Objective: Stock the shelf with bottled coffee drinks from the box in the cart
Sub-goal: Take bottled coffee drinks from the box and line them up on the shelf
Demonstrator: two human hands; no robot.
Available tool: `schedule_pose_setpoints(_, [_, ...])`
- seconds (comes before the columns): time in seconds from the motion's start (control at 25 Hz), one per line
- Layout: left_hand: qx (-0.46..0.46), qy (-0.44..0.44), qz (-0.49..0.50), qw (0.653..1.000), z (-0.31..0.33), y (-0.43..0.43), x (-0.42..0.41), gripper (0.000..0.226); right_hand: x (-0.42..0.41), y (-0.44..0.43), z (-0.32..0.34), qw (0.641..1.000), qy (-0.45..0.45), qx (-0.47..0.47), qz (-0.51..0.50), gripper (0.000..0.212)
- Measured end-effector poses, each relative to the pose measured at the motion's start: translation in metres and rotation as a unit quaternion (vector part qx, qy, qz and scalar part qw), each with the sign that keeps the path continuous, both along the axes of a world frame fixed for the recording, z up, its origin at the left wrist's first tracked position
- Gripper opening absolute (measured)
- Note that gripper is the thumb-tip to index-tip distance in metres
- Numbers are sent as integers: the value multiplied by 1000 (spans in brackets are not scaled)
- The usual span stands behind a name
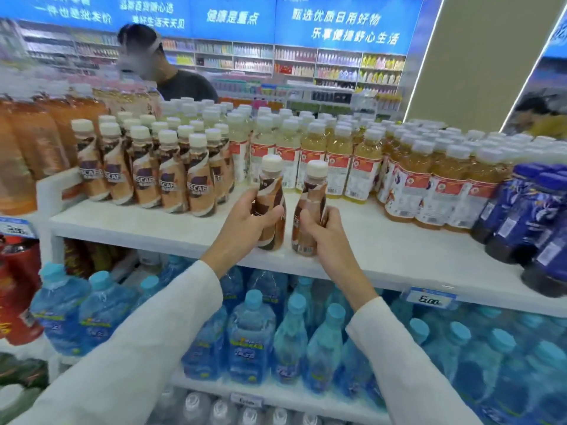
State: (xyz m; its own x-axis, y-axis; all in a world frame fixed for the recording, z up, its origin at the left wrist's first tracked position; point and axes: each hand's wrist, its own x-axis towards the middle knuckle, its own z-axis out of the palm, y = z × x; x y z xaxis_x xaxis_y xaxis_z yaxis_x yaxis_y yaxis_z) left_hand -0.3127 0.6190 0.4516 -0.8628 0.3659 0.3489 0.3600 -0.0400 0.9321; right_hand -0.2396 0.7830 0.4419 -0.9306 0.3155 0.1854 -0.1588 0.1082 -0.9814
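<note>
The white shelf (383, 240) is running across the whole view, its ends being cut off at both edges; under it, blue-capped water bottles (251, 332) are crowding the lower level, too many and too overlapped for counting. Pale yellow juice bottles (337, 161) are filling the middle and right of the shelf in deep ranks, the rear ones showing only white caps. Orange drink bottles (30, 142) are standing at the far left, blurred and cropped; dark blue bottles (521, 216) are sitting at the right, about four showing, the edge cutting them. Beyond the shelf another person (184, 81) in a dark top is standing, bottles hiding the lower body.

Stocked coffee bottles (171, 179) are lining up at the left of the shelf; five are forming the front row, with more behind, partly hidden. Two more are being held over the bare front strip, just beside each other: the left hand (245, 222) is curling its fingers round the left coffee bottle (271, 191); the right hand (325, 231) is wrapping the right coffee bottle (313, 191), which is tilting slightly. Whether their bases are touching the board is unclear. One price tag (431, 299) is hanging on the shelf edge, its print being too blurred to read.
</note>
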Motion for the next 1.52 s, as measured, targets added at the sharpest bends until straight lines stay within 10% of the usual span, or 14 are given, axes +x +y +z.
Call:
schedule_pose_setpoints(0.48, [-74,20,-31,997,-28,-27,-17,73,10,-4,-17,979,7,152,-138,81])
schedule_pose_setpoints(0.84, [-103,32,100,989,-28,-14,-8,71,7,15,-11,985,-58,164,-6,64])
schedule_pose_setpoints(1.52, [-82,32,158,983,-31,-19,13,70,15,-13,-22,978,62,140,-145,59])
